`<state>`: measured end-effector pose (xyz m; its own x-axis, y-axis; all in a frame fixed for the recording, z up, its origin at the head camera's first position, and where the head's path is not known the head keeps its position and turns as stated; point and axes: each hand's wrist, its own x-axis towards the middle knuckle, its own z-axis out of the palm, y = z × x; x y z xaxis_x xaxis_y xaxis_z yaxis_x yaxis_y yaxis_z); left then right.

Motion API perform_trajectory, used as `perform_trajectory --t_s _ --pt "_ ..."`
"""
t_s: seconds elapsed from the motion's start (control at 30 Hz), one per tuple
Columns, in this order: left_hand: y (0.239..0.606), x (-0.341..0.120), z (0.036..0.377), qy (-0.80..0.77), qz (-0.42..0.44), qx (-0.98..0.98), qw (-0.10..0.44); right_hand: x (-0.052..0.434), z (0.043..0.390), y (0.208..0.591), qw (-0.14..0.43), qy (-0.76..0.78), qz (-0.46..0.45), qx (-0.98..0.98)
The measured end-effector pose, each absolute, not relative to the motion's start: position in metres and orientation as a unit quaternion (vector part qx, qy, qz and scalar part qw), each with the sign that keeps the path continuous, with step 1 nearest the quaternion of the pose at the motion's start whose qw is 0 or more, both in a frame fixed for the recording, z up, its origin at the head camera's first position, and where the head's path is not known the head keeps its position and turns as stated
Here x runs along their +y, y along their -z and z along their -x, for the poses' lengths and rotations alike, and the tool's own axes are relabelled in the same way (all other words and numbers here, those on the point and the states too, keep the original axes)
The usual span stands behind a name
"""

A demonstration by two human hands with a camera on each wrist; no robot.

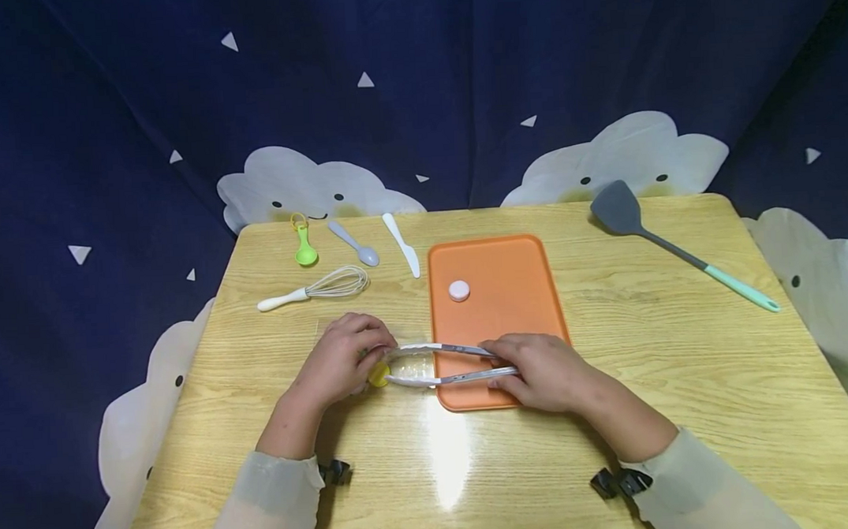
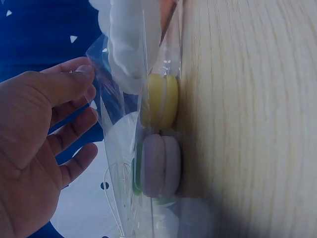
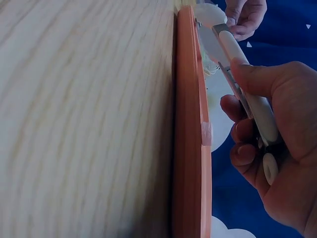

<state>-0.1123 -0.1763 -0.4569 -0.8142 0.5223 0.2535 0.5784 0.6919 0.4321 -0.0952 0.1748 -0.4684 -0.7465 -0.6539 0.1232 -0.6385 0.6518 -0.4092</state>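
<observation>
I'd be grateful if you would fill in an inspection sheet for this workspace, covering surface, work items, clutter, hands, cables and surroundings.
Surface: wooden table, glare in front of the orange tray.
Work items: pink macaron on the tray; yellow macaron and lilac macaron in a clear bag; tongs, tips near the yellow one.
Clutter: green measuring spoon, grey spoon, white knife and whisk left of the tray; spatula to its right.
Left hand: pinches the bag's edge.
Right hand: holds the tongs.
Cables: nothing seen.
Surroundings: dark blue curtain with white triangles and clouds.
</observation>
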Motion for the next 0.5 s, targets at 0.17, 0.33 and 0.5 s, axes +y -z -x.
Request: perform_trajectory --t_s 0.17,0.33,0.5 --pt "0.4565 -0.1765 0.1120 0.253 0.302 -0.917 0.058 0.1702 0.0956 0.4663 0.028 0.219 0.364 0.905" --pt "0.4554 -0.1768 0.1116 0.251 0.299 -0.919 0.057 0.1672 0.0963 0.4642 0.037 0.215 0.364 0.905" --pt "0.4555 -0.1776 0.1116 0.251 0.299 -0.919 0.050 0.1642 0.0979 0.4648 0.048 0.211 0.366 0.905"
